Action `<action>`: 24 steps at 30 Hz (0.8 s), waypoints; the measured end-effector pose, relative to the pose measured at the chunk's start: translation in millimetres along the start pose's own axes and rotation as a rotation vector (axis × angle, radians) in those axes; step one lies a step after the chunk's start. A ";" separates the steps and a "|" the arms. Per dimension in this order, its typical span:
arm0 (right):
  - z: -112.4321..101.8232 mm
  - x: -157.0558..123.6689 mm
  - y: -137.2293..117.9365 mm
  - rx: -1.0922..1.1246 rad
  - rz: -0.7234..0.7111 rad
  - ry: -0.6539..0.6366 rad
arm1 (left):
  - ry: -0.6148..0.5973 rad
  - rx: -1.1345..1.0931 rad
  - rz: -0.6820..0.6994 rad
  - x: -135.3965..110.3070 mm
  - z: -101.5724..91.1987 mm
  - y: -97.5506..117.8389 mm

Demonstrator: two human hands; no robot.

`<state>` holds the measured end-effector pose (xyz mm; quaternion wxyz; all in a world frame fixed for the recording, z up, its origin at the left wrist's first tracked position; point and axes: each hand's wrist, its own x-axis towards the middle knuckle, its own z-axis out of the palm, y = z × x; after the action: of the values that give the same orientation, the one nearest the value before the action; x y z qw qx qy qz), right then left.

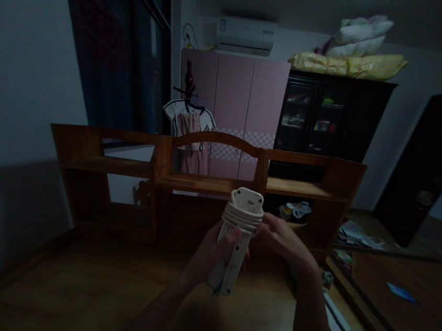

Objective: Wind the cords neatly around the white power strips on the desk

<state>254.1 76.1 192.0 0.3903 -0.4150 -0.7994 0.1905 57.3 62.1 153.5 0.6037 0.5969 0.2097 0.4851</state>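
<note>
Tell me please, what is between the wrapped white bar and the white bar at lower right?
The right forearm and some wooden surface show between the wrapped bar and the other bar, in the head view.

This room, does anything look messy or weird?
Yes: a blue thing lies loose on the floor, and crumpled pale stuff is strewn near the dark door, like litter. The cord-wrapped white strip looks smudged.

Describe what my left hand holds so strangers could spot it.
Find the wooden shelf unit. Before it, your left hand grips a white block. Unlike the white bar lying lower right, it's held up, with cord wound around its top.
</note>
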 end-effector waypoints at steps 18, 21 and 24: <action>-2.7 -7.8 -37.4 0.091 0.019 -0.166 | -0.023 0.065 -0.031 0.3 -4.0 1.0; 1.3 -5.8 -37.4 0.101 0.031 -0.164 | -0.017 0.045 -0.048 0.7 -4.9 3.0; 6.6 -3.2 -33.4 0.088 0.058 -0.157 | 0.001 0.051 -0.064 2.1 -5.4 3.9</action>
<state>232.9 54.1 207.4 0.3385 -0.4041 -0.8062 0.2685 52.4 66.0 156.7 0.6034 0.6049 0.2414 0.4602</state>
